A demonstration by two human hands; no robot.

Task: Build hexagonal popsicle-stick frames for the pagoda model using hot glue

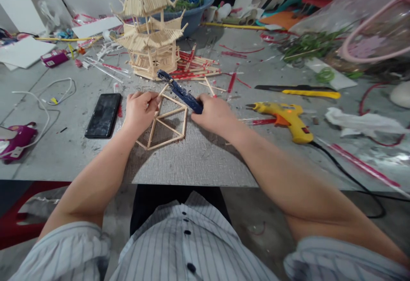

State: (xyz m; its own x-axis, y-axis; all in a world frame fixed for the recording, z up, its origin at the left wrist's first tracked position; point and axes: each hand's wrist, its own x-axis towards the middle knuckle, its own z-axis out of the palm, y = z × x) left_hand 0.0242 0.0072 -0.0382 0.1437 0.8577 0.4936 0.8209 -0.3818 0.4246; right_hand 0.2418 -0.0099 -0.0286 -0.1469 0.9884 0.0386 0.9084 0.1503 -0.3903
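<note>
Between the fingers of my left hand is a thin wooden stick, slanting up over the table. My right hand is closed around a dark blue hand cutter, its jaws pointing up and left near the stick's far end. Whether the jaws touch the stick I cannot tell. Below both hands a flat frame of wooden sticks, with spokes meeting at a centre, lies on the table; my left hand hides part of it. Behind stands a tiered pagoda model built of the same pale sticks.
A yellow glue gun and a yellow-black utility knife lie on the right. A black phone is on the left. Red-marked sticks are heaped beside the pagoda, before a blue basin. The table's front edge runs close to me.
</note>
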